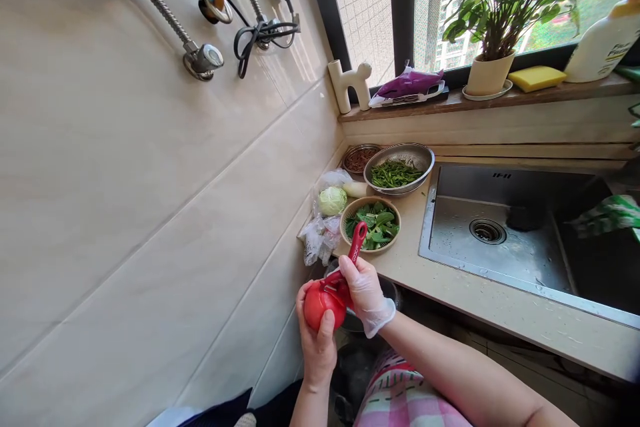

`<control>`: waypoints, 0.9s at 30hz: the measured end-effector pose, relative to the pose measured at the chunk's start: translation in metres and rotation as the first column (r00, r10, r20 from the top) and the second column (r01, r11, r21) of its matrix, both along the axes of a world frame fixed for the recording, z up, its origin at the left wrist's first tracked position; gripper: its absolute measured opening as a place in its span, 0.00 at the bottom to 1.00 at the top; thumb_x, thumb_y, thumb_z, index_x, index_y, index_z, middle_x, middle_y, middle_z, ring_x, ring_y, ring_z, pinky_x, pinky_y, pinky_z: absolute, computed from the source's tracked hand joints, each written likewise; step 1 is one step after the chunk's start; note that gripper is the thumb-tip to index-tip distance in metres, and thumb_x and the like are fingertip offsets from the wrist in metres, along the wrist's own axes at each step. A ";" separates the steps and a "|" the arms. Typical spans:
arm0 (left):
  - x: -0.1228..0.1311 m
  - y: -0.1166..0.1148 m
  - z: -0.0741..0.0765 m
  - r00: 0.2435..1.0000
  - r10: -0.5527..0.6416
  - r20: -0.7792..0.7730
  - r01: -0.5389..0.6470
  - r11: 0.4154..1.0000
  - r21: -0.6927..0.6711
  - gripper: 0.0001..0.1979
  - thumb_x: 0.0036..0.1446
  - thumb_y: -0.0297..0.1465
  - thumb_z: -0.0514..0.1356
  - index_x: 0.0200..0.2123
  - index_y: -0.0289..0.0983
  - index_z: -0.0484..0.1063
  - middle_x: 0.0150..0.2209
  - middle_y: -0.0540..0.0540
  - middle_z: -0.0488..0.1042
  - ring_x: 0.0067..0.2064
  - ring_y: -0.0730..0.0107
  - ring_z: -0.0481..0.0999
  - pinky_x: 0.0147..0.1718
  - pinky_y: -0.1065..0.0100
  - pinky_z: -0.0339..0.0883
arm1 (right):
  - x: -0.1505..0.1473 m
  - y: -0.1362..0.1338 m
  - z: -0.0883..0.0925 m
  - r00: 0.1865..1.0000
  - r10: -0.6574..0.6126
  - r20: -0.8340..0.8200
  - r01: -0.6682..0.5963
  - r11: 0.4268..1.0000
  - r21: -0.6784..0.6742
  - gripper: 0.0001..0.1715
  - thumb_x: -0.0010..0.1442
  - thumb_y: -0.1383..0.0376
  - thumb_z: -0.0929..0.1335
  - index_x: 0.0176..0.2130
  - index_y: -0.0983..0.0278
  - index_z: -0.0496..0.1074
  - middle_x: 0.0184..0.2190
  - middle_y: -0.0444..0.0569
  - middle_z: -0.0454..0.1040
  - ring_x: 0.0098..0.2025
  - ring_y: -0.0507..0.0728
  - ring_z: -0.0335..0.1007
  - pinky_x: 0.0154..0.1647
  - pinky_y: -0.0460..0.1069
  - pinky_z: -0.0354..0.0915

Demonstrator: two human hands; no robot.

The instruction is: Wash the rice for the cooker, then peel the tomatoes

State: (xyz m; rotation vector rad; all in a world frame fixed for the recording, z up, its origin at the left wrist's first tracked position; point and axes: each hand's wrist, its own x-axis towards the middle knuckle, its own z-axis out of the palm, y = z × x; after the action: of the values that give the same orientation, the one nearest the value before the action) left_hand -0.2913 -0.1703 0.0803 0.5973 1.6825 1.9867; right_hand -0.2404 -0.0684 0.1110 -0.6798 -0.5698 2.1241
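Through the head view, the only one I had, I saw both hands close together in front of the near edge of the desk. The left hand, bare, was curled round a red tomato, its thumb pressed across the near face. The right hand, in a clear glove, was clasped on the handle of a red peeler, whose head lay against the upper right of the tomato. The handle tilted up and away from me, its looped end overlapping the leafy greens in my view.

Those greens filled a round basket at the desk's left end. Just behind it, tilted a little, I had a metal colander of thin green stalks, and left of that a bowl of something brown that I could not identify. A pale cabbage in clear plastic sat between the basket and the tiled wall.

To the right, the sink was set into the desk, a green-and-white cloth at its far right. Along the windowsill stood a potted plant, a yellow sponge and a white bottle.
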 end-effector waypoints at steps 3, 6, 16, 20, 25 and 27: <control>-0.003 -0.002 -0.005 0.988 -0.082 0.133 0.082 0.997 0.005 0.27 0.49 0.41 0.64 0.52 0.43 0.64 0.53 0.44 0.68 0.52 0.54 0.70 0.47 0.60 0.67 | -0.001 0.001 -0.013 1.000 0.010 0.015 -0.010 1.000 0.000 0.27 0.40 0.44 0.74 0.22 0.62 0.64 0.14 0.41 0.70 0.16 0.51 0.62 0.20 0.46 0.60; -0.005 -0.003 -0.014 0.956 -0.117 0.267 0.122 0.992 -0.002 0.24 0.51 0.41 0.62 0.51 0.43 0.66 0.51 0.45 0.71 0.52 0.56 0.71 0.48 0.60 0.68 | -0.004 -0.001 -0.030 0.998 -0.007 0.062 0.008 1.000 -0.007 0.28 0.40 0.45 0.74 0.22 0.62 0.62 0.14 0.40 0.69 0.16 0.50 0.61 0.18 0.45 0.57; -0.010 -0.009 -0.021 0.837 -0.097 0.538 0.220 0.961 -0.168 0.23 0.49 0.43 0.65 0.43 0.35 0.68 0.32 0.44 0.77 0.31 0.61 0.77 0.27 0.65 0.70 | -0.006 0.009 -0.087 0.970 -0.062 0.234 0.060 0.998 0.015 0.26 0.41 0.44 0.72 0.24 0.61 0.64 0.16 0.41 0.70 0.18 0.53 0.64 0.19 0.47 0.59; -0.013 -0.012 -0.020 0.770 -0.173 0.614 0.265 0.962 -0.061 0.27 0.49 0.44 0.64 0.48 0.35 0.68 0.34 0.41 0.77 0.32 0.60 0.78 0.30 0.64 0.70 | -0.004 0.016 -0.116 0.919 -0.010 0.395 -0.052 0.988 0.147 0.24 0.44 0.44 0.71 0.24 0.60 0.66 0.17 0.44 0.72 0.17 0.54 0.63 0.18 0.48 0.57; -0.014 -0.014 -0.019 0.715 -0.302 0.631 0.298 0.948 0.117 0.29 0.49 0.46 0.63 0.52 0.39 0.68 0.45 0.39 0.76 0.33 0.61 0.78 0.27 0.66 0.70 | 0.000 0.016 -0.138 0.845 0.014 0.535 -0.236 0.907 0.349 0.19 0.46 0.48 0.71 0.25 0.60 0.72 0.21 0.45 0.74 0.22 0.54 0.66 0.25 0.48 0.60; -0.015 -0.016 -0.019 0.689 -0.342 0.639 0.330 0.933 0.144 0.28 0.49 0.48 0.62 0.47 0.34 0.72 0.45 0.37 0.76 0.34 0.60 0.78 0.26 0.67 0.70 | 0.004 0.017 -0.144 0.837 0.063 0.544 -0.274 0.909 0.315 0.18 0.44 0.49 0.72 0.23 0.61 0.72 0.21 0.45 0.74 0.24 0.54 0.66 0.26 0.48 0.60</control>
State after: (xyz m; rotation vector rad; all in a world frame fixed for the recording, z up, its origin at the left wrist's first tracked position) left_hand -0.3060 -0.1863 0.0610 0.1446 1.0267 1.6587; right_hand -0.2362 -0.0512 -0.0326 -1.0159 -1.3561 1.8875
